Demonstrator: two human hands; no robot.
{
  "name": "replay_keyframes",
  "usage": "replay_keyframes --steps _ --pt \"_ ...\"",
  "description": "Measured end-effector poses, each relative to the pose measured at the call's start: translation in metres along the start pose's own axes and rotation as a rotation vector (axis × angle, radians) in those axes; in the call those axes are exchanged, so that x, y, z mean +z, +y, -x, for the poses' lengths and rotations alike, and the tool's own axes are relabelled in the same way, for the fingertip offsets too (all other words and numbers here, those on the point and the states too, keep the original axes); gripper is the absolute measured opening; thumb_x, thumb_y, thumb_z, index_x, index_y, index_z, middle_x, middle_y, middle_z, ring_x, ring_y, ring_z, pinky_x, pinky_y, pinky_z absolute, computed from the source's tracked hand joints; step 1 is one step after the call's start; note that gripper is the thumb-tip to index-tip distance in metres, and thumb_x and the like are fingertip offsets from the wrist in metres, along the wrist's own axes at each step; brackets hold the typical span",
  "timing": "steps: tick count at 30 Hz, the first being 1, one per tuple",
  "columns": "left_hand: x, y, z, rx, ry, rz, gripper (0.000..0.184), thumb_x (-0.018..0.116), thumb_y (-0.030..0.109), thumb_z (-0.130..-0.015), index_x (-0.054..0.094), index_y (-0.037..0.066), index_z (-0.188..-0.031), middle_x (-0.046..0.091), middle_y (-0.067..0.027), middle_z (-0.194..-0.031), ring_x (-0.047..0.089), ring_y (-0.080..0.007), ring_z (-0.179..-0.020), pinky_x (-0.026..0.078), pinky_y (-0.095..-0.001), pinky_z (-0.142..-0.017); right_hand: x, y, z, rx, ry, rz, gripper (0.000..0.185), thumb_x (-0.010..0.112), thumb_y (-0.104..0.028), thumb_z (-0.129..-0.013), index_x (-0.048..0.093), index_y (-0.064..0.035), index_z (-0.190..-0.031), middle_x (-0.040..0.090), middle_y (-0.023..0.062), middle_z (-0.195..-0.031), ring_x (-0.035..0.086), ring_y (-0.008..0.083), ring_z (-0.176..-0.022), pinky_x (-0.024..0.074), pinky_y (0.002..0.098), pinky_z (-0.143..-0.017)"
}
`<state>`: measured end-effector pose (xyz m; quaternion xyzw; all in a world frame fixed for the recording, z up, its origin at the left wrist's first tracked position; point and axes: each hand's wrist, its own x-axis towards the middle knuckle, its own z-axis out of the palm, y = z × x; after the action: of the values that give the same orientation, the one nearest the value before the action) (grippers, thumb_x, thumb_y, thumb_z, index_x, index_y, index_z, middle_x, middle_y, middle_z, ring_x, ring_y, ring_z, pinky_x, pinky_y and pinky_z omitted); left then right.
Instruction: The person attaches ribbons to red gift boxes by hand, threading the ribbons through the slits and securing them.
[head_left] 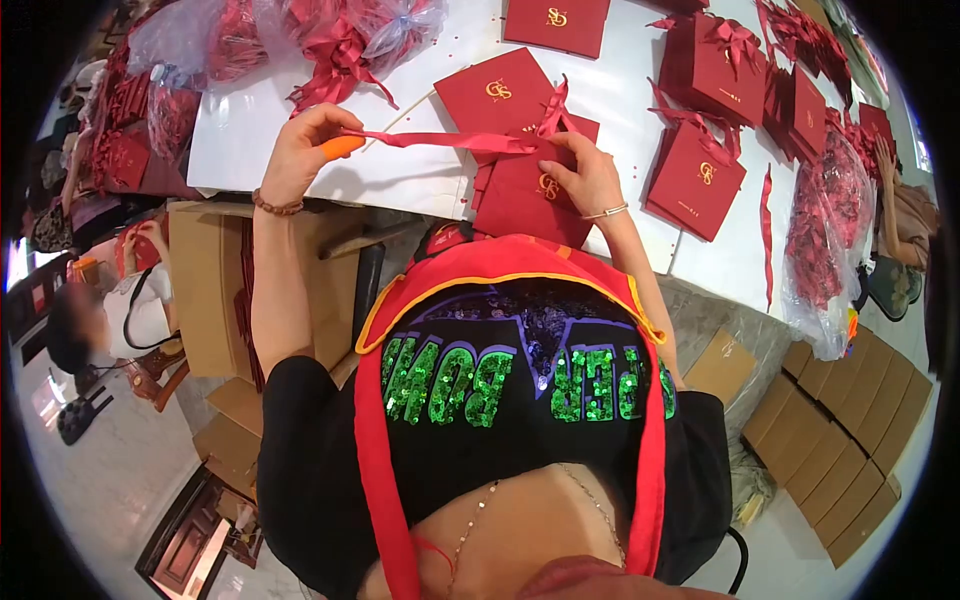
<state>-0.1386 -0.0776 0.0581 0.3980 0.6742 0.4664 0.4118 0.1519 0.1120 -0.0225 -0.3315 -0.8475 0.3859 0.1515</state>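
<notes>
Grip: your left hand [312, 145] is pinched closed on the red ribbon [440, 140]; your right hand's [588, 178] thumb and fingers curl at the gold-lettered red gift bag [515, 208], exact hold unclear. Bag lies at the white table's [420, 190] near edge, ribbon running taut leftward. Advisable: steady the bag, keep the ribbon flat, pull evenly to avoid creasing.

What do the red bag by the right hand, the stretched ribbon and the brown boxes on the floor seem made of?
Bag: probably stiff paper, smooth-looking, with flat faces and crisp edges.
Ribbon: likely satin fabric, judging by its soft sheen and folds.
Boxes: apparently cardboard, dull brown with flat panels.
</notes>
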Motion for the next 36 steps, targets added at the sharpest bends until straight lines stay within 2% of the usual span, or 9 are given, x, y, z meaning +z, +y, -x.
replay_keyframes --steps 4,7,10,13,17,23,31,33,36 --pt "0.003 0.002 0.002 0.150 0.046 0.334 0.018 0.062 -0.004 -0.075 0.058 0.002 -0.091 0.060 -0.0037 -0.082 0.056 -0.0098 -0.073 0.043 -0.0216 -0.064 0.000 0.000 -0.001 -0.011 0.003 0.002 0.035 0.070 -0.021 -0.071 0.059 -0.0075 -0.101 0.063 0.0128 -0.091 0.062 0.0287 -0.076 0.0487 0.0350 -0.067" --pt "0.028 0.007 -0.005 0.286 0.051 0.575 0.012 0.059 -0.002 -0.076 0.056 0.001 -0.087 0.057 -0.0135 -0.100 0.054 -0.0188 -0.094 0.041 -0.0290 -0.085 0.000 -0.001 -0.001 -0.008 -0.010 -0.008 0.035 0.070 -0.021 -0.071 0.059 -0.0076 -0.101 0.063 0.0127 -0.091 0.062 0.0286 -0.076 0.0487 0.0350 -0.067" --pt "0.055 0.012 -0.024 0.295 -0.173 1.039 0.006 0.050 0.008 -0.083 0.050 0.004 -0.088 0.053 -0.0227 -0.113 0.052 -0.0301 -0.104 0.038 -0.0390 -0.093 0.001 -0.002 -0.002 -0.039 -0.003 0.002 0.035 0.070 -0.021 -0.070 0.059 -0.0078 -0.101 0.063 0.0131 -0.090 0.062 0.0289 -0.076 0.0489 0.0352 -0.067" --pt "0.076 0.007 -0.046 0.304 -0.382 1.337 0.010 0.043 0.012 -0.084 0.048 0.004 -0.087 0.055 -0.0164 -0.085 0.054 -0.0285 -0.083 0.044 -0.0408 -0.080 -0.001 -0.009 -0.003 0.001 -0.066 -0.020 0.037 0.070 -0.020 -0.072 0.058 -0.0047 -0.103 0.063 0.0148 -0.095 0.062 0.0277 -0.087 0.0489 0.0329 -0.074" --pt "0.114 0.012 -0.069 -0.088 -0.131 0.745 0.020 0.041 0.006 -0.078 0.054 0.003 -0.093 0.048 -0.0039 -0.070 0.037 -0.0099 -0.051 0.031 -0.0215 -0.048 -0.004 -0.012 -0.004 0.010 -0.042 0.045 0.038 0.072 -0.022 -0.070 0.058 -0.0033 -0.100 0.063 0.0160 -0.090 0.063 0.0289 -0.082 0.0493 0.0343 -0.071" --pt "0.171 -0.003 -0.071 0.265 0.033 -0.399 0.021 0.054 0.010 -0.079 0.061 0.004 -0.097 0.060 -0.0122 -0.087 0.060 -0.0255 -0.079 0.047 -0.0336 -0.067 -0.008 -0.021 -0.004 -0.021 -0.036 0.081 0.034 0.072 -0.019 -0.067 0.057 -0.0024 -0.093 0.062 0.0147 -0.083 0.061 0.0313 -0.074 0.0482 0.0375 -0.066" --pt "0.168 -0.012 -0.079 0.268 -0.182 -0.434 0.021 0.058 0.012 -0.079 0.062 0.001 -0.097 0.063 -0.0144 -0.090 0.062 -0.0248 -0.084 0.047 -0.0304 -0.073 -0.022 -0.012 0.000 -0.047 -0.077 -0.006 0.034 0.072 -0.022 -0.065 0.059 -0.0072 -0.093 0.059 0.0109 -0.091 0.057 0.0294 -0.084 0.0444 0.0397 -0.071" --pt "0.163 -0.012 -0.078 0.243 -0.193 -0.398 0.021 0.059 0.011 -0.079 0.062 0.001 -0.097 0.064 -0.0134 -0.089 0.062 -0.0217 -0.082 0.047 -0.0289 -0.072 -0.032 -0.019 0.005 -0.038 -0.042 0.422 0.031 0.073 -0.025 -0.064 0.062 -0.0115 -0.089 0.057 0.0063 -0.094 0.052 0.0257 -0.094 0.0381 0.0408 -0.080" --pt "0.159 -0.016 -0.077 0.173 -0.199 -0.290 0.021 0.061 0.011 -0.078 0.063 0.001 -0.096 0.065 -0.0128 -0.086 0.063 -0.0196 -0.078 0.047 -0.0277 -0.068 -0.043 -0.010 0.015 -0.097 0.076 0.445 0.028 0.074 -0.028 -0.063 0.064 -0.0150 -0.086 0.053 0.0061 -0.100 0.045 0.0257 -0.100 0.0326 0.0423 -0.083"
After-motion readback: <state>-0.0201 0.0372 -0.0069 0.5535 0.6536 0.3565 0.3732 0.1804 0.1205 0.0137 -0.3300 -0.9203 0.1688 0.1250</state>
